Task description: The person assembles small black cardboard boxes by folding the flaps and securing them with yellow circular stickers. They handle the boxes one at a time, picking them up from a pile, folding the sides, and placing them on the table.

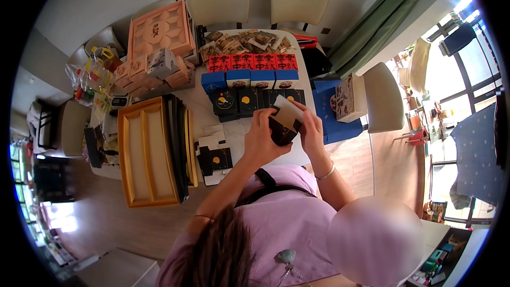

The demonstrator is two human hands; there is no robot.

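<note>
Between my hands, above the near edge of the table, is a small black carton (282, 134) with pale flaps standing up at its top. My left hand (260, 137) wraps its left side, fingers bent over the upper edge. On the other side my right hand (312, 132) grips the carton by its right edge and a white flap. Just beyond stands a row of black boxes (248, 100) with yellow round prints. Left of my left forearm lie flattened black-and-white cartons (215, 158).
Behind the black boxes come blue boxes (237, 78), red printed cards (249, 62) and wrapped packets (259, 40). A gold divided tray (146, 151) leans at the left, near stacked pink boxes (159, 29). Right of the table, a chair (383, 98) holds a patterned box (350, 98).
</note>
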